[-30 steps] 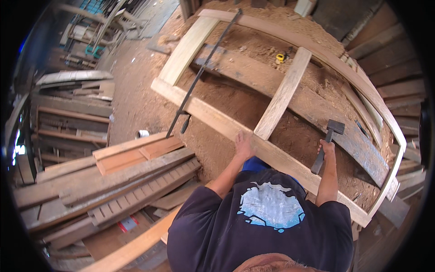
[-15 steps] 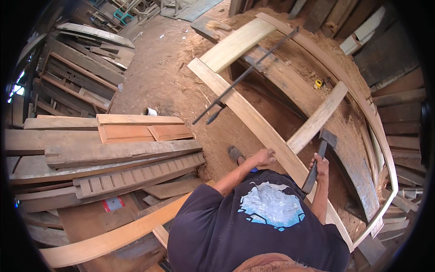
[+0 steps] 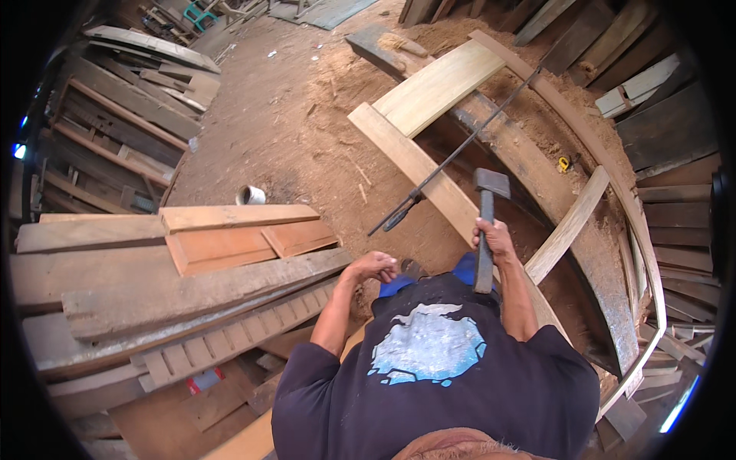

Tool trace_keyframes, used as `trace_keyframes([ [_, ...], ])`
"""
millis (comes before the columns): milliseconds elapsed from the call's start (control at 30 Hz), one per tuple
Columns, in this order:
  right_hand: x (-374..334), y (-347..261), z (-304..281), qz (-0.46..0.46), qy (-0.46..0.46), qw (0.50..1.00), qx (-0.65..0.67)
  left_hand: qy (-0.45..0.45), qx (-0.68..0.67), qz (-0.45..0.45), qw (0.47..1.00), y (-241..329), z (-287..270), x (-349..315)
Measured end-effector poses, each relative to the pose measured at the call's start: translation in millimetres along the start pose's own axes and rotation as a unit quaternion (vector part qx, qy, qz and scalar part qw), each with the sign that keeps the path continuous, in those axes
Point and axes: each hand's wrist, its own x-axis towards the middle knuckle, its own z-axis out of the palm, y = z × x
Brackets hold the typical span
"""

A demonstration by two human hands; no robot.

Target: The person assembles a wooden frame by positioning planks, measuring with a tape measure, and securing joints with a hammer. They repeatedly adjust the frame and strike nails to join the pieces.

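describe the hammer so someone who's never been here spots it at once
Start from the large pale wooden frame on the right. By its near rail is the person's right hand, gripping the hammer, head pointing away from the body. Unlike the long, thin dark clamp across the frame, the hammer is short, with a thick grey handle and blocky head.

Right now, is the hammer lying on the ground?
No, the right fingers are wrapped around the hammer by its handle.
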Motion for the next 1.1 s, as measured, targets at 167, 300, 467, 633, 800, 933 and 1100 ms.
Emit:
trace_keyframes([
  [167,36,-24,44,0.015,-0.051,0.997,-0.058,0.252,-0.060,0.081,0.962,-25,-47,15],
  [300,71,-43,74,0.011,-0.087,0.995,-0.053,0.369,-0.045,0.096,0.923,-66,-65,29],
  [467,102,-43,110,0.034,-0.094,0.994,-0.055,0.324,-0.045,0.037,0.944,-76,-74,25],
  [633,127,-26,147,0.045,-0.078,0.995,-0.041,0.288,0.025,-0.005,0.957,-53,-120,36],
  [800,144,-6,195,0.034,-0.012,0.999,-0.028,0.214,0.214,0.013,0.953,-38,-195,52],
  [933,144,3,229,0.030,0.058,0.998,-0.019,0.185,0.259,0.053,0.946,-1,-255,52],
  [1100,138,21,274,-0.003,0.092,0.990,-0.111,0.121,0.101,0.048,0.986,51,-300,60],
])
